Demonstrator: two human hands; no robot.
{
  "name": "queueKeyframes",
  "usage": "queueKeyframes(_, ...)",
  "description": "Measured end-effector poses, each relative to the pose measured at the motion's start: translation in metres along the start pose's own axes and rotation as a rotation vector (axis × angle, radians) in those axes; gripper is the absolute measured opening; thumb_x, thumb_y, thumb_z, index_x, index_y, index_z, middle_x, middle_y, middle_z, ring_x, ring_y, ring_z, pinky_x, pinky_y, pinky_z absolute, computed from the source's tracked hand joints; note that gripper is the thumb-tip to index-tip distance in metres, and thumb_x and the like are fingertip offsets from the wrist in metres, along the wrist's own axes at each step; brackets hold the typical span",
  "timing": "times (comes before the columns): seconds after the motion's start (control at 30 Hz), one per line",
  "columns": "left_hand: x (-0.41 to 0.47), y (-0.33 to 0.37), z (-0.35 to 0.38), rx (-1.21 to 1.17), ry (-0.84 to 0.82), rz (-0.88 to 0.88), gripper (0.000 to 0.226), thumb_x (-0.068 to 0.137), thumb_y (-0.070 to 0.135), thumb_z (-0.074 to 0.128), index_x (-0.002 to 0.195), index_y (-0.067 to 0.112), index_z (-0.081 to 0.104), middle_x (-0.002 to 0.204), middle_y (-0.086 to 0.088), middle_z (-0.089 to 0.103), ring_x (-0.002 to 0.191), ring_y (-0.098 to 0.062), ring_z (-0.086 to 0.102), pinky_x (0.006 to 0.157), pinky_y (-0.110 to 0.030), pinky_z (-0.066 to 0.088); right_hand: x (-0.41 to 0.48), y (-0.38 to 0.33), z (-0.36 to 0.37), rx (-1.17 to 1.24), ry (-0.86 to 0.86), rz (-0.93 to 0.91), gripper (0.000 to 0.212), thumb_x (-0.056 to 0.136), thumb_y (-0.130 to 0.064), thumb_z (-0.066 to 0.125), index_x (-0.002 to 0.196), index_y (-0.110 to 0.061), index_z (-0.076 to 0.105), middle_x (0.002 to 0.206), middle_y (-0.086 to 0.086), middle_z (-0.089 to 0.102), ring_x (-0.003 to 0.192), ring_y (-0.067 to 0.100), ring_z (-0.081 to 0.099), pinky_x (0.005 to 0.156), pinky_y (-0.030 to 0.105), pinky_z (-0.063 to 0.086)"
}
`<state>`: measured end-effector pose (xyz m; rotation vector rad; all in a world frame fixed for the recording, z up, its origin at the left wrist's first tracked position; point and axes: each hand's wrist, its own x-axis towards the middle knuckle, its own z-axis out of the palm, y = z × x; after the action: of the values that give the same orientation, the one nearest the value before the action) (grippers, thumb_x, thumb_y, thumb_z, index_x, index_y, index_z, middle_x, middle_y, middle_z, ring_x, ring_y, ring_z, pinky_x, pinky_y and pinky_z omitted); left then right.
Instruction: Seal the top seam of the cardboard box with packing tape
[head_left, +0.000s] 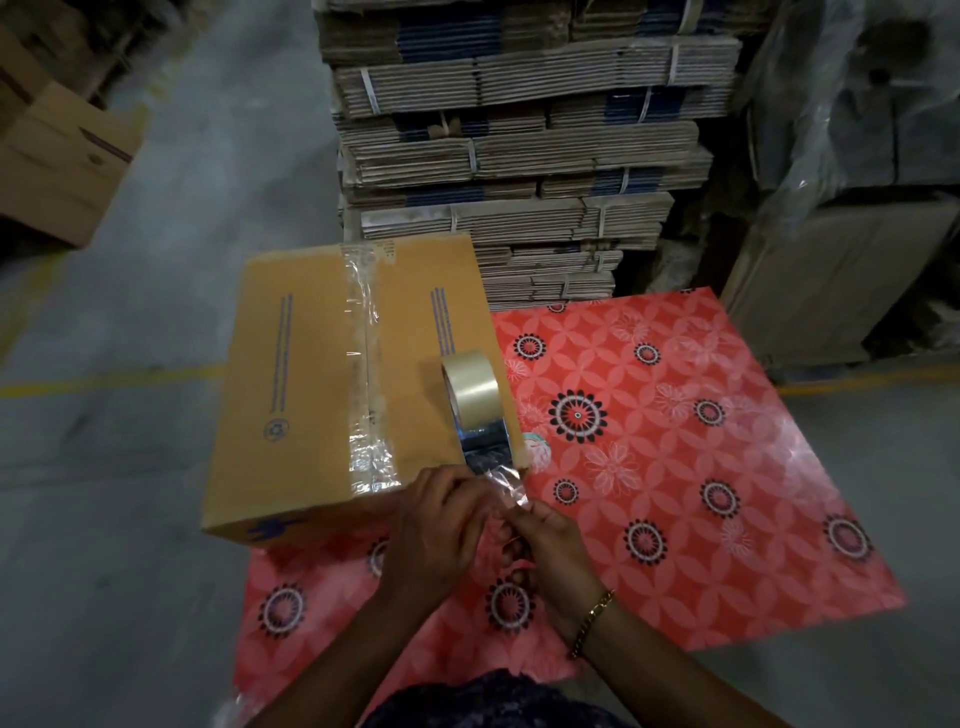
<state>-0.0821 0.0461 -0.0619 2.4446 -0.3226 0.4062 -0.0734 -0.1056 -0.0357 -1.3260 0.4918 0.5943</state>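
Observation:
A closed cardboard box (291, 395) sits on the left part of a red flowered mat. Clear packing tape (366, 364) runs along its top middle seam from the far edge to the near edge. A tape roll (470, 387) stands on edge on the box's right flap, with a loose strip (498, 480) trailing from it toward me. My left hand (436, 540) and my right hand (550, 545) meet just in front of the box's near right corner, both pinching that loose strip.
The red flowered mat (675, 467) covers the floor to the right of the box. A tall stack of bundled flat cartons (519, 156) rises right behind the box. More boxes (57, 156) stand at the far left, wrapped goods (857, 182) at the right.

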Motion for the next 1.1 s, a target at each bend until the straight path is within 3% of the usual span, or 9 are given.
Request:
queueKeyframes(0.17,0.004,-0.002,0.004,-0.063,-0.007,-0.065,0.01,0.09,0.016,0.06,0.097,0.015,0.067,0.098,0.0,0.059,0.093,-0.018,0.053,0.076,-0.038,0.046,0.002,-0.001,-0.002,0.051,-0.073,-0.01,0.024,0.087,-0.038,0.069,0.087,-0.014,0.067,0.066,0.001,0.062,0.049,0.012,0.051,0.047,0.024,0.034)
queueKeyframes(0.27,0.004,-0.001,0.006,-0.141,-0.009,-0.11,0.008,0.092,0.017,0.061,0.097,0.015,0.067,0.099,0.002,0.058,0.092,-0.015,0.056,0.076,-0.037,0.048,0.001,-0.001,-0.01,0.118,-0.172,0.039,0.032,0.09,-0.048,0.062,0.097,-0.018,0.072,0.07,0.0,0.066,0.054,0.012,0.056,0.046,0.022,0.039)
queueKeyframes(0.33,0.004,-0.002,0.007,-0.217,-0.015,-0.153,0.005,0.093,0.016,0.064,0.097,0.017,0.066,0.099,0.004,0.058,0.091,-0.012,0.059,0.076,-0.036,0.049,0.001,0.001,-0.022,0.011,-0.164,-0.041,0.033,0.086,-0.05,0.065,0.1,-0.021,0.071,0.073,0.002,0.068,0.058,0.014,0.06,0.048,0.025,0.044)
queueKeyframes(0.4,0.002,-0.004,0.007,-0.28,-0.03,-0.177,0.004,0.093,0.016,0.066,0.096,0.018,0.066,0.099,0.006,0.057,0.091,-0.01,0.061,0.078,-0.036,0.05,0.005,0.005,-0.04,-0.25,-0.05,-0.258,0.031,0.076,-0.041,0.071,0.103,-0.027,0.065,0.076,0.009,0.067,0.06,0.017,0.061,0.051,0.03,0.048)
queueKeyframes(0.53,-0.002,-0.006,0.009,-0.37,-0.025,-0.239,0.007,0.091,0.015,0.069,0.092,0.021,0.066,0.097,0.009,0.059,0.089,-0.008,0.061,0.072,-0.032,0.051,0.02,0.004,-0.063,-0.572,-0.004,-0.536,0.033,0.09,-0.012,0.065,0.118,-0.024,0.055,0.089,0.0,0.069,0.063,0.018,0.065,0.058,0.034,0.053)
queueKeyframes(0.67,-0.005,-0.009,0.012,-0.424,-0.028,-0.314,0.013,0.089,0.014,0.071,0.087,0.025,0.065,0.093,0.01,0.063,0.086,-0.01,0.063,0.073,-0.038,0.053,0.029,-0.009,-0.061,-0.79,-0.093,-0.653,0.028,0.085,-0.027,0.059,0.112,-0.036,0.057,0.099,-0.014,0.065,0.073,0.013,0.065,0.063,0.029,0.054)
queueKeyframes(0.77,-0.005,-0.009,0.013,-0.456,-0.037,-0.35,0.013,0.088,0.014,0.07,0.087,0.026,0.065,0.092,0.009,0.065,0.085,-0.013,0.065,0.074,-0.041,0.054,0.039,-0.013,-0.06,-0.938,-0.142,-0.767,0.028,0.087,-0.018,0.064,0.111,-0.032,0.058,0.104,-0.015,0.063,0.081,0.005,0.062,0.067,0.016,0.049)
queueKeyframes(0.93,-0.004,-0.006,0.012,-0.491,-0.042,-0.416,0.02,0.085,0.007,0.07,0.085,0.026,0.064,0.085,0.008,0.068,0.079,-0.012,0.066,0.07,-0.039,0.055,0.049,-0.02,-0.057,-1.024,-0.161,-0.838,0.017,0.09,-0.026,0.065,0.107,-0.027,0.061,0.104,-0.011,0.063,0.081,0.008,0.062,0.07,0.031,0.052)
queueKeyframes(1.1,-0.003,-0.004,0.012,-0.585,-0.041,-0.519,0.009,0.084,0.019,0.071,0.084,0.027,0.066,0.083,0.003,0.071,0.075,-0.016,0.068,0.068,-0.043,0.055,0.054,-0.024,-0.06,-1.03,-0.174,-0.833,0.004,0.09,-0.028,0.065,0.094,-0.027,0.067,0.093,-0.011,0.065,0.076,0.007,0.063,0.067,0.029,0.053)
